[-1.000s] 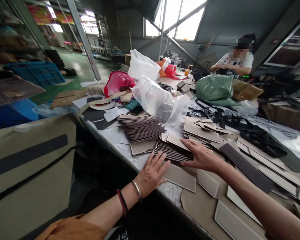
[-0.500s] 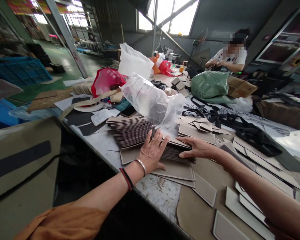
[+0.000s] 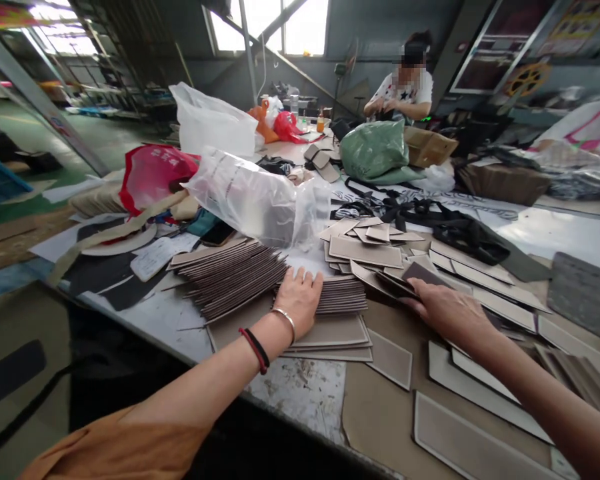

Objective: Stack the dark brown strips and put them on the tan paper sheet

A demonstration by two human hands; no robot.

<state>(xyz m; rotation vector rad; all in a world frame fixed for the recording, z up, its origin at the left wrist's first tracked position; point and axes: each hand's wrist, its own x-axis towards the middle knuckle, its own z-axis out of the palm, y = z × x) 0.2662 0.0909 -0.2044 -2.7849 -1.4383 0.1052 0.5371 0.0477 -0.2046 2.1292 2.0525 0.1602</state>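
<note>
We noted that the panels [image 3: 365, 252] were matt beige and smooth-faced. We found the clear bag [image 3: 250, 200] to be glossy, creased plastic, and the green bag [image 3: 375, 150] shiny, wrinkled plastic. We recorded a polished metal bracelet [image 3: 286, 321], a matt orange cloth sleeve [image 3: 115, 440], a matt brown cardboard box [image 3: 430, 147] and a scuffed, stained worktop [image 3: 305, 393].

Right hand [image 3: 447, 310]: leaving the small stack [image 3: 343, 297], now gripping loose panels [image 3: 394, 285] farther right | View: turning right | Second person [image 3: 587, 127]: entering at right edge | Blue crate [image 3: 1, 175]: slipping partly out at left edge
</note>
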